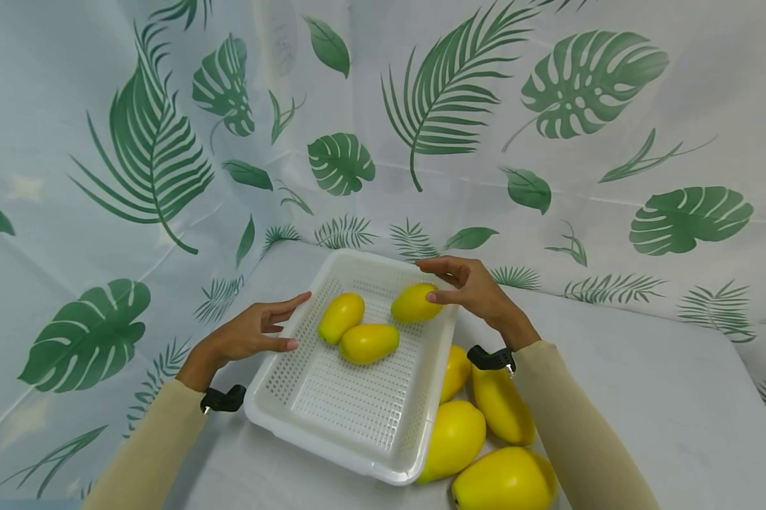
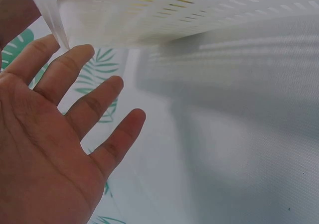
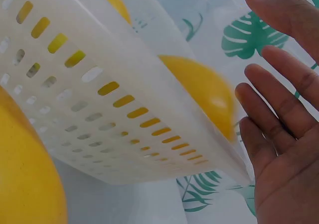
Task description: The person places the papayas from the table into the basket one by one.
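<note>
A white perforated plastic basket (image 1: 351,414) holds three yellow mangoes: one at the left (image 1: 341,318), one in the middle (image 1: 370,343) and one at the far right (image 1: 413,303). My left hand (image 1: 245,336) is at the basket's left rim, its thumb tip over the edge. In the left wrist view its fingers (image 2: 102,102) spread loosely outside the wall. My right hand (image 1: 472,287) is at the far right corner, by the third mango. In the right wrist view a gap shows between that blurred mango (image 3: 204,92) and the right hand's extended fingers (image 3: 271,104).
Several larger mangoes (image 1: 455,435) lie against the basket's right side, beside and below my right forearm. The basket stands on a white-covered table (image 1: 618,382). A white curtain with green leaf prints (image 1: 446,92) hangs behind and at the left.
</note>
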`<state>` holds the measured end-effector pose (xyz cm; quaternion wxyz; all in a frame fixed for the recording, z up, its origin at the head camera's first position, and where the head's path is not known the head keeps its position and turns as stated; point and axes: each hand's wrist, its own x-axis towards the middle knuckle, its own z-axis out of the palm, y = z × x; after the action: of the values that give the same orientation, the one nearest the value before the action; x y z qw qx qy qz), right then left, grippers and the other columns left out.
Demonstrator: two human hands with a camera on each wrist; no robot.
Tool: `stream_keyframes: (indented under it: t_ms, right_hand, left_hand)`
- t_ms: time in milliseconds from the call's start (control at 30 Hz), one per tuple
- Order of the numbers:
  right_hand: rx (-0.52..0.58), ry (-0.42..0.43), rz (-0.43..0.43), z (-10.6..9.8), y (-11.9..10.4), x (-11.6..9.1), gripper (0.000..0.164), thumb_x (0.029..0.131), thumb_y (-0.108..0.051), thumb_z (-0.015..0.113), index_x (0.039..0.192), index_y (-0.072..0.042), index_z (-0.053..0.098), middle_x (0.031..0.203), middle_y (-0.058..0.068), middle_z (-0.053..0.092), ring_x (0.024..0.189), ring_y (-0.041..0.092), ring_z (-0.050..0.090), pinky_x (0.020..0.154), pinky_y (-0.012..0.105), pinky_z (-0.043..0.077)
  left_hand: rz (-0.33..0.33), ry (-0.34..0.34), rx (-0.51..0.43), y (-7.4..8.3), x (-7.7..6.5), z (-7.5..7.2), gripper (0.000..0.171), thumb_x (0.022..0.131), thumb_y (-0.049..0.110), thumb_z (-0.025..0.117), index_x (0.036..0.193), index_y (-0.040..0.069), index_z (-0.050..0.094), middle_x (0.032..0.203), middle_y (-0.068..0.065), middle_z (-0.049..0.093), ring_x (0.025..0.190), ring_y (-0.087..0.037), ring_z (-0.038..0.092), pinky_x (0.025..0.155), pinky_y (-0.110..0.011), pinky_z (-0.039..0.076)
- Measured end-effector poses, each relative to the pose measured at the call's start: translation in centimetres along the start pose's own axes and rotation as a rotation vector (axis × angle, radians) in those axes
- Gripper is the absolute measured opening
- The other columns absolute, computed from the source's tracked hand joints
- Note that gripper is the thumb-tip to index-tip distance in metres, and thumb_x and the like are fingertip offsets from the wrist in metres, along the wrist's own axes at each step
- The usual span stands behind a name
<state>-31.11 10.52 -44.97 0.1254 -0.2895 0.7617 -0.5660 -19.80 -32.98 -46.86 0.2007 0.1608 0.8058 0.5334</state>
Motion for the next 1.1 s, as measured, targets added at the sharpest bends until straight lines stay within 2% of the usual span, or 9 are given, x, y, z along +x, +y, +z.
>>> stream_keyframes:
  t_ms: [67, 200, 333, 433, 567, 667, 867, 1100]
  right_hand:
    - [0.004, 0.01, -0.008, -0.1, 0.1, -0.1, 0.058, 0.093, -0.011, 0.083, 0.146, -0.003, 0.062, 0.153, 0.017, 0.06, 0.148, 0.03, 0.053, 0.131, 0.046, 0.035]
    - [0.021, 0.032, -0.015, -0.6, 0.1, -0.7, 0.057, 0.093, -0.008, 0.082, 0.145, -0.001, 0.062, 0.152, 0.013, 0.062, 0.147, 0.031, 0.053, 0.131, 0.05, 0.033]
    - [0.033, 0.051, -0.014, -1.2, 0.2, -1.6, 0.056, 0.094, -0.007, 0.08, 0.146, 0.0, 0.06, 0.154, 0.016, 0.059, 0.15, 0.031, 0.05, 0.131, 0.052, 0.032]
    - [0.025, 0.074, -0.015, -1.7, 0.3, -2.4, 0.055, 0.095, -0.007, 0.079, 0.147, -0.003, 0.06, 0.154, 0.011, 0.061, 0.151, 0.027, 0.05, 0.131, 0.048, 0.034]
    - [0.018, 0.105, -0.04, -2.3, 0.7, -3.6, 0.056, 0.096, -0.006, 0.078, 0.149, -0.004, 0.059, 0.15, 0.003, 0.065, 0.147, 0.022, 0.054, 0.127, 0.03, 0.039]
    - [0.038, 0.113, -0.055, -2.5, 0.9, -4.3, 0.058, 0.095, -0.003, 0.078, 0.15, -0.003, 0.058, 0.152, 0.008, 0.063, 0.144, 0.02, 0.056, 0.124, 0.022, 0.041]
    - [0.031, 0.11, -0.056, -2.6, 1.0, -5.7, 0.063, 0.094, 0.0, 0.077, 0.153, -0.006, 0.055, 0.157, 0.014, 0.057, 0.145, 0.016, 0.054, 0.125, 0.021, 0.039]
    - [0.016, 0.092, -0.071, -2.5, 1.0, -7.0, 0.068, 0.093, 0.004, 0.076, 0.156, -0.006, 0.052, 0.159, 0.02, 0.053, 0.147, 0.017, 0.052, 0.124, 0.018, 0.038]
  left_hand:
    - [0.004, 0.0, 0.002, 0.0, 0.0, 0.0, 0.088, 0.096, 0.022, 0.08, 0.169, 0.028, 0.031, 0.173, -0.009, 0.037, 0.135, -0.048, 0.062, 0.096, -0.051, 0.065]
    - [0.011, 0.002, 0.012, 0.0, 0.0, -0.1, 0.088, 0.096, 0.024, 0.081, 0.169, 0.028, 0.031, 0.173, -0.008, 0.037, 0.136, -0.048, 0.062, 0.098, -0.051, 0.064]
    - [0.018, 0.011, 0.03, -0.2, 0.0, -0.3, 0.089, 0.095, 0.027, 0.082, 0.169, 0.027, 0.032, 0.173, -0.007, 0.037, 0.138, -0.047, 0.06, 0.103, -0.053, 0.062]
    - [0.01, 0.007, 0.02, -0.3, 0.1, -0.3, 0.089, 0.096, 0.025, 0.081, 0.169, 0.027, 0.031, 0.173, -0.007, 0.037, 0.138, -0.048, 0.06, 0.102, -0.054, 0.062]
    - [-0.007, -0.004, -0.012, -0.4, 0.2, -0.3, 0.088, 0.097, 0.017, 0.079, 0.169, 0.028, 0.03, 0.173, -0.007, 0.036, 0.137, -0.048, 0.061, 0.097, -0.051, 0.064]
    - [-0.008, 0.0, -0.013, -0.5, 0.2, -0.3, 0.087, 0.097, 0.014, 0.078, 0.169, 0.028, 0.031, 0.173, -0.007, 0.037, 0.137, -0.047, 0.062, 0.098, -0.049, 0.065]
    - [0.014, -0.012, -0.017, -0.4, 0.1, -0.2, 0.086, 0.097, 0.013, 0.076, 0.169, 0.026, 0.03, 0.173, -0.009, 0.036, 0.136, -0.049, 0.061, 0.097, -0.049, 0.065]
    - [0.012, -0.011, -0.016, -0.3, 0.2, -0.2, 0.086, 0.097, 0.014, 0.076, 0.169, 0.027, 0.031, 0.173, -0.009, 0.036, 0.137, -0.049, 0.06, 0.098, -0.05, 0.065]
